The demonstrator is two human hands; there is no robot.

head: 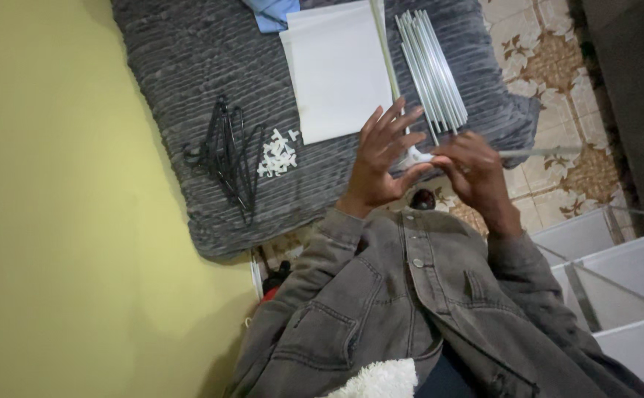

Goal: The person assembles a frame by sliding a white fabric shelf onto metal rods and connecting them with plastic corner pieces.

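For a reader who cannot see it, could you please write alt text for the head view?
Two bare hands, left hand and right hand, join a small white plastic connector to a thin grey metal rod above a ribbed grey blanket carrying a bundle of grey metal rods, white flat panels, black wire pieces and small white connectors.

A grey mat (189,66) carries rods (431,70), white panel (336,70) (flat), clips (277,153), hangers (226,155).

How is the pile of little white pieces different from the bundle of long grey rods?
The little white pieces are short, stubby and bright white; the long grey rods are thin, straight and pale grey. The pieces lie jumbled in a loose heap, while the rods lie side by side in a neat bundle. The pieces sit beside the black wire hangers; the rods lie beside the white sheet. Both rest on the grey ribbed blanket.
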